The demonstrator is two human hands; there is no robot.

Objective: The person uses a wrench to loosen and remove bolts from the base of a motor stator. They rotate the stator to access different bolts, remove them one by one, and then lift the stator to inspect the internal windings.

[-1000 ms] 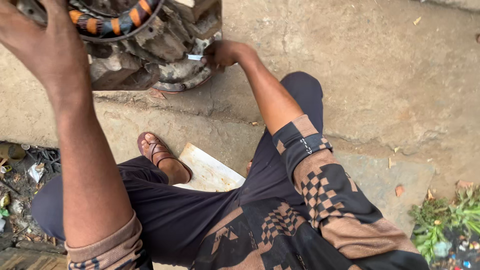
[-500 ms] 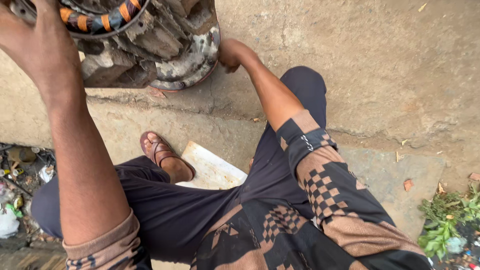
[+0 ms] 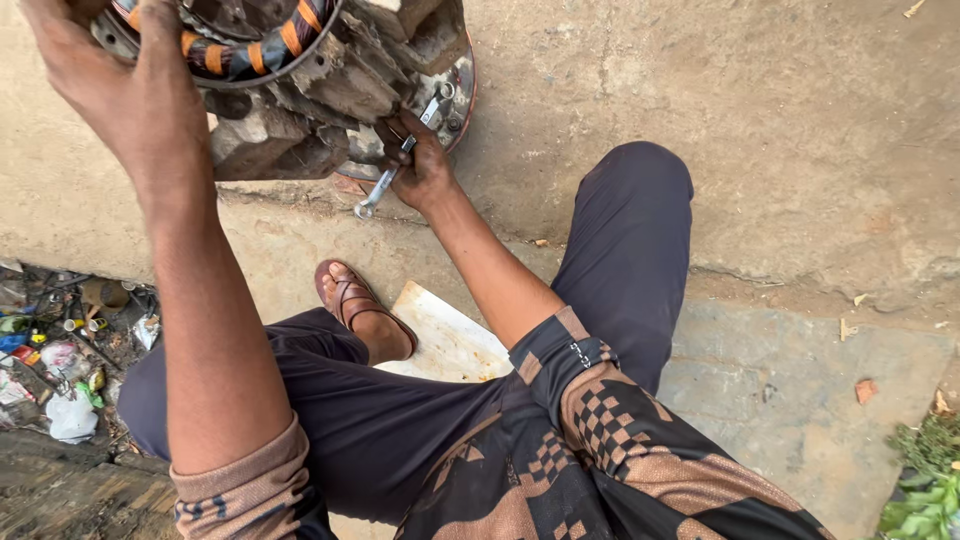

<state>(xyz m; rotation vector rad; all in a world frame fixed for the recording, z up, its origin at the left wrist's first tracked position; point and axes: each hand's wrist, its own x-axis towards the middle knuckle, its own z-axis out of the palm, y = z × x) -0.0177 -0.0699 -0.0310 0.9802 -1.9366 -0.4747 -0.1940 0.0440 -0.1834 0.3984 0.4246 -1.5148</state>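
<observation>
Both hands busy: your left hand clamps the far-left rim of the motor stator, your right hand grips a wrench on its end-plate bolt, plate not yet off.

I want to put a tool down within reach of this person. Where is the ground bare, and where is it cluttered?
Bare concrete lies right of the right knee, up to the plants at the lower right corner. It is crowded around the machine part, where the left hand grips and the right hand holds a wrench. Litter fills the left edge.
</observation>
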